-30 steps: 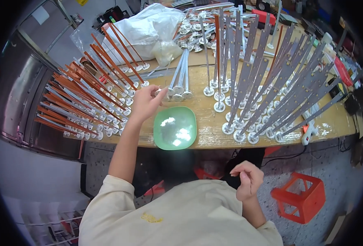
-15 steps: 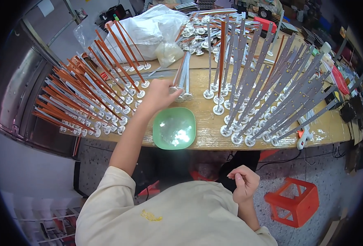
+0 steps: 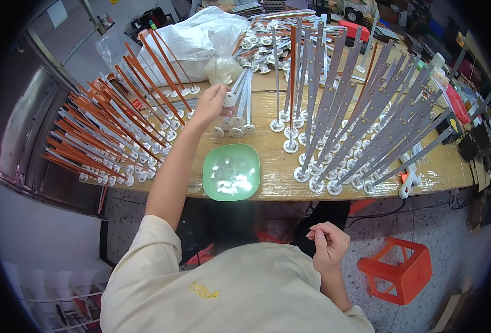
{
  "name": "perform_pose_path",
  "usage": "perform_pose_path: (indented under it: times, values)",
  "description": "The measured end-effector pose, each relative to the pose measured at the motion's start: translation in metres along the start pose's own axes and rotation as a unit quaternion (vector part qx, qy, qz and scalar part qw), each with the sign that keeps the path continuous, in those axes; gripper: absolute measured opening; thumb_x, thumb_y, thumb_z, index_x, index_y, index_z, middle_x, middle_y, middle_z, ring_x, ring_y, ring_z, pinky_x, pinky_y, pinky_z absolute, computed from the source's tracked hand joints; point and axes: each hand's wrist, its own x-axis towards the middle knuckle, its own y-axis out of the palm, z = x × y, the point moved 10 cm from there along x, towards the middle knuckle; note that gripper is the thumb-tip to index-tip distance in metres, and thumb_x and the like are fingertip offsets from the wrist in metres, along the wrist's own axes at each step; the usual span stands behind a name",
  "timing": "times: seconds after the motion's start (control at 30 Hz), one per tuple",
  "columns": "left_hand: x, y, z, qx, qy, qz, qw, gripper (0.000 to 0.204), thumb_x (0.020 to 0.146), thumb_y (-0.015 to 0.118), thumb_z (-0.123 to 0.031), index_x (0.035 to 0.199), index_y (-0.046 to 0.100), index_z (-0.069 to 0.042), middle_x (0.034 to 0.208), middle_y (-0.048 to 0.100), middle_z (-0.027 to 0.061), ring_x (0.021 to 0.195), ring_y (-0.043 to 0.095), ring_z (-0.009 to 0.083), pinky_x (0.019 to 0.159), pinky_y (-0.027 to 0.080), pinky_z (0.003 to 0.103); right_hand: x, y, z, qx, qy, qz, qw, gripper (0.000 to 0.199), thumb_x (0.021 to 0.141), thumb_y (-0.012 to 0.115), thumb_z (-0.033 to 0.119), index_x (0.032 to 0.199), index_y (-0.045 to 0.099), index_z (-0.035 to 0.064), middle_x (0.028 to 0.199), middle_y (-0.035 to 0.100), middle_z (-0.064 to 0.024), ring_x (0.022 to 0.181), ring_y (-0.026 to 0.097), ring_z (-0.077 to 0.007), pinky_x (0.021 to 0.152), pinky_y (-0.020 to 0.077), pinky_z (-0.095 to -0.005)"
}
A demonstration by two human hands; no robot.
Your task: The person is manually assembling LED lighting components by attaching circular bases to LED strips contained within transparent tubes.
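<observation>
Wooden workbench point(image 3: 278, 166) is covered almost edge to edge with thin strips standing on round white bases. A large grey-strip cluster point(image 3: 362, 127) fills the right half, an orange-strip fan point(image 3: 106, 133) leans out over the left edge, and a white plastic bag point(image 3: 195, 39) lies at the back. A green square dish point(image 3: 231, 172) sits at the near edge, with glare inside; contents cannot be told. An orange stool point(image 3: 403, 269) stands on the floor, lower right.

Left hand point(image 3: 209, 105) is stretched over the bench, fingers pinched on a round white base point(image 3: 230, 100) at the end of a small leaning strip group point(image 3: 240, 105), just between the orange fan and the grey cluster. Whether that base is lifted or resting on the wood cannot be told. A few more white discs point(image 3: 233, 130) lie just in front of the hand.

Right hand point(image 3: 328, 244) is held low near the lap, well apart from the bench, fingers curled in with thumb and forefinger closed together; anything pinched there is too small to make out.

Judged step: one strip is being picked or set at its base within the small middle group. The next move is judged to need a clean pinch on the disc alone and a straight lift or set-down, since neighbouring strips stand just beside it and could be knocked over easily.
</observation>
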Motion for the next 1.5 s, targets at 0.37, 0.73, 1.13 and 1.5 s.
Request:
perform_pose_path:
  times: [0.37,0.73,1.13,1.5]
  values:
    - [-0.028,0.017,-0.046,0.483,0.163,-0.031,0.859,0.03,0.102,0.043,-0.035,0.101,0.061,-0.011,0.078,0.065,0.0254,0.08,0.064,0.048,0.073,0.05,0.057,0.006,0.005,0.0,-0.026,0.008,0.007,1.0,0.006,0.082,0.061,-0.003,0.083,0.067,-0.0037,0.063,0.062,-0.0105,0.055,0.063,-0.0183,0.052,0.0459,-0.0262]
    - [-0.082,0.082,-0.075,0.368,0.184,0.041,0.911,0.044,0.089,0.063,-0.044,0.087,0.069,-0.001,0.079,0.069,0.0186,0.076,0.068,0.0387,0.07,0.053,0.048,0.001,0.018,-0.009,-0.045,-0.002,0.079,0.996,0.011,0.088,0.055,-0.001,0.079,0.062,-0.0041,0.069,0.064,-0.011,0.056,0.061,-0.0165,0.053,0.0471,-0.0254]
    - [-0.102,0.156,-0.07,0.382,0.261,0.113,0.88,0.029,0.089,0.061,-0.027,0.075,0.07,-0.003,0.069,0.065,0.0193,0.069,0.065,0.0386,0.065,0.052,0.05,0.009,0.042,0.029,-0.116,-0.117,0.133,0.977,0.011,0.075,0.071,-0.003,0.083,0.065,0.0001,0.07,0.065,-0.0089,0.058,0.061,-0.024,0.055,0.0478,-0.0309]
    - [-0.181,0.064,-0.112,-0.238,0.061,0.144,0.959,0.025,0.095,0.056,-0.013,0.082,0.064,0.007,0.074,0.065,0.01,0.066,0.06,0.0133,0.059,0.046,0.028,0.053,0.057,0.086,-0.067,-0.22,-0.023,0.973,0.032,0.066,0.082,0.001,0.095,0.069,-0.0025,0.095,0.067,-0.0148,0.08,0.066,-0.0294,0.068,0.0549,-0.0353]
